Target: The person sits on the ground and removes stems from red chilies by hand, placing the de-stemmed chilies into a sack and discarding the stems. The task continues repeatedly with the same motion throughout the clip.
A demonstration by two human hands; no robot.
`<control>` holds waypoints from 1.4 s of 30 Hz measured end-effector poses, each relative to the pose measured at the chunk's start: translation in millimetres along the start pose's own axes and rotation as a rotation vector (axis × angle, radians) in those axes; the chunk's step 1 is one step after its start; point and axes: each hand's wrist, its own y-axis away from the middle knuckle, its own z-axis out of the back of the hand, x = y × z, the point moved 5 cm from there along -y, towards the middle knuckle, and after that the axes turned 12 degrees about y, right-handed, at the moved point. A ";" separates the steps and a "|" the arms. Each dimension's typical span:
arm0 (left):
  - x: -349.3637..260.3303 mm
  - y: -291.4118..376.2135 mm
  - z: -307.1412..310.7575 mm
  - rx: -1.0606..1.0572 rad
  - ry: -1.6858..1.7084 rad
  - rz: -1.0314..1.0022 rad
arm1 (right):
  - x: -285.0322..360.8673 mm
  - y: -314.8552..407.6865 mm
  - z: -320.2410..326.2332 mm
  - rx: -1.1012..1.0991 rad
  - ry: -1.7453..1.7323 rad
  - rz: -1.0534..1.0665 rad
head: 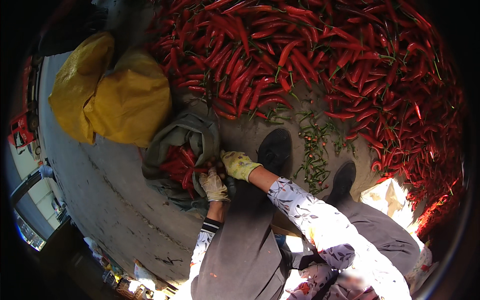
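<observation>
My left hand, in a pale thin glove, is at the near right rim of a dark green cloth sack. Red chili peppers fill the sack's open mouth. My right hand, in a yellow patterned glove, is just right of the sack, beside my leg. Its fingertips are blurred, and I cannot tell whether either hand holds a pepper or the cloth. A large heap of red chili peppers spreads over the ground beyond my feet.
Cut green pepper stems lie on the ground between the heap and my dark shoes. A yellow woven sack stands at the left, past the green one. A white bag is at the right. A red truck shows at the far left.
</observation>
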 end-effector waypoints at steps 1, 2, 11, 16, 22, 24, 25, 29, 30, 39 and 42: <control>18.0 0.7 18.2 -0.018 -0.037 0.068 | -3.0 3.4 -4.3 0.016 0.009 0.021; 22.9 3.0 32.8 -0.056 -0.068 0.119 | -9.6 7.4 9.4 -0.047 0.035 -0.065; -109.8 52.5 -92.1 0.594 0.467 0.481 | -119.5 -1.4 105.9 -0.610 -0.203 -0.785; -115.6 -34.6 -172.9 0.538 0.151 0.003 | -131.7 3.4 104.9 -0.559 -0.328 -0.725; -94.6 -62.3 -218.6 0.720 -0.064 0.142 | -104.6 66.7 110.8 -0.488 0.072 -0.313; -97.8 -46.3 -218.4 0.706 0.213 0.315 | -105.5 80.6 119.4 -0.507 0.080 -0.282; -100.1 -37.8 -217.1 0.726 0.227 0.340 | -105.9 88.0 120.5 -0.525 0.061 -0.208; -104.9 -28.3 -197.8 0.847 0.247 0.469 | -106.7 104.8 111.2 -0.561 -0.010 0.104; -107.0 -28.0 -198.2 0.904 0.242 0.456 | -106.6 109.3 110.7 -0.565 -0.020 0.181; -116.4 -58.9 -253.0 0.612 -1.091 -0.537 | -120.0 116.5 147.9 -0.311 0.172 -0.284; -87.6 -76.8 -228.8 0.646 -0.673 -0.246 | -114.6 84.7 137.8 -0.245 -0.096 -0.404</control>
